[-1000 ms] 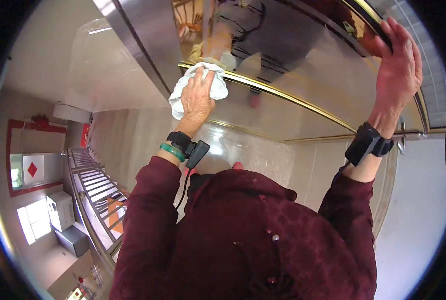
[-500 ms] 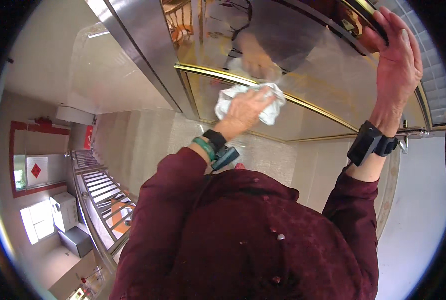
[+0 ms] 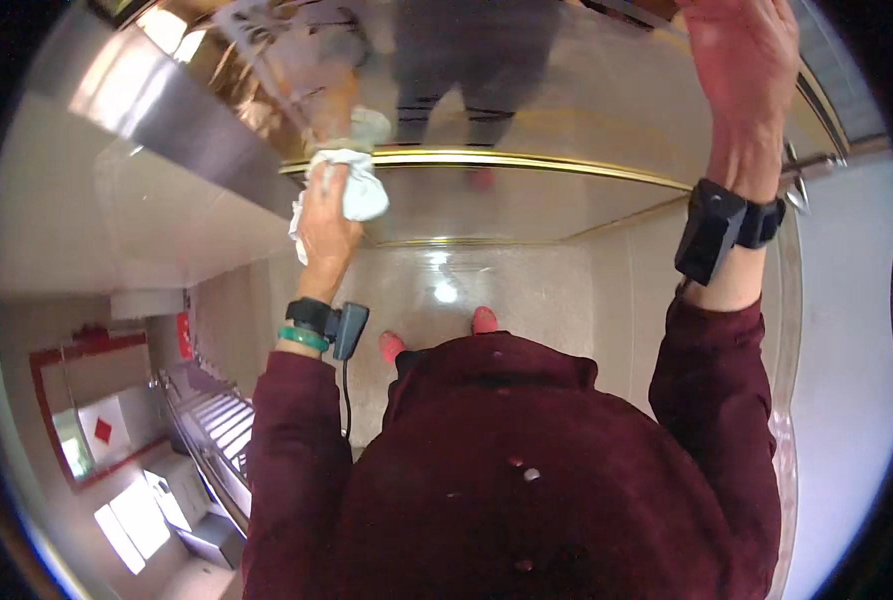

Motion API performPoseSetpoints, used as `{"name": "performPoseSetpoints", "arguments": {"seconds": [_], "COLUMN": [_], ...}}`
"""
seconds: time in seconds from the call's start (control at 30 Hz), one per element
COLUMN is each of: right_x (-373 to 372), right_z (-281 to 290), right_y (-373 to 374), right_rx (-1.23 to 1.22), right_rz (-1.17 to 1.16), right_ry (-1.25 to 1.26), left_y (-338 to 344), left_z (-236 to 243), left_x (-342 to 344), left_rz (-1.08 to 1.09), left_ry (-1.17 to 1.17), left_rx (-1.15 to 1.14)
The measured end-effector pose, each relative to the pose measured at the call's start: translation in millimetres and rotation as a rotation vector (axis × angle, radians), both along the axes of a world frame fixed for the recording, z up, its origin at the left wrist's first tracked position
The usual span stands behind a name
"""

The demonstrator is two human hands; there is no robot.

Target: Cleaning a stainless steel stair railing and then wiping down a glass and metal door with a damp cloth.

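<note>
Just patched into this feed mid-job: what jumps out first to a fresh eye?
The left hand presses a crumpled white cloth against a shiny reflective metal panel, right at a gold trim strip running across it. At upper right, the right hand lies flat on the same panel, a black wrist device strapped below it. The dark red sweater fills the lower middle.

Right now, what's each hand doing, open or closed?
Left hand: closed on a white cloth against the shiny panel.
Right hand: open, flat on the panel.

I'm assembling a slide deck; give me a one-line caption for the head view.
Left hand presses a white cloth against a shiny metal panel by its gold rail; right hand rests flat higher up.
</note>
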State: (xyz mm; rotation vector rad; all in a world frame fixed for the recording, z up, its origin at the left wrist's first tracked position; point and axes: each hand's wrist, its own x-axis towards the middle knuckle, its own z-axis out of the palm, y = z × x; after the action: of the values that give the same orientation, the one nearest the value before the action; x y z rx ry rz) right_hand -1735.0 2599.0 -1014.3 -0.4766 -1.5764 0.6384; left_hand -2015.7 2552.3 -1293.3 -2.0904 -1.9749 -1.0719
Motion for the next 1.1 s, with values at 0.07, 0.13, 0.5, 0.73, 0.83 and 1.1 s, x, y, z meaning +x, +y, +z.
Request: {"name": "performPoseSetpoints", "arguments": {"seconds": [0.07, 0.13, 0.5, 0.73, 0.83, 1.1], "right_x": [11, 23, 141, 179, 184, 185], "right_z": [6, 7, -20, -29, -41, -56], "right_y": [-5, -6, -32, -21, -11, -3], "right_rx": [-0.130, -0.068, 0.278, 0.622, 0.743, 0.767], "right_rz": [0.174, 0.145, -0.833, -1.074, -1.120, -1.259], "right_ry": [0.096, 0.060, -0.188, -0.543, -0.520, -0.665], "left_y": [-2, -1, -1, -1, 1, 5], "left_z": [-5, -2, 9, 28, 24, 21], "left_x": [33, 70, 184, 263, 258, 188], "left_rz": [-0.199, -0.263, -0.556, -0.637, -0.680, -0.671], "left_ry": [0.054, 0.006, 0.044, 0.124, 0.102, 0.114], "left_rx": [0.006, -0.016, 0.059, -0.156, -0.015, -0.064]}}
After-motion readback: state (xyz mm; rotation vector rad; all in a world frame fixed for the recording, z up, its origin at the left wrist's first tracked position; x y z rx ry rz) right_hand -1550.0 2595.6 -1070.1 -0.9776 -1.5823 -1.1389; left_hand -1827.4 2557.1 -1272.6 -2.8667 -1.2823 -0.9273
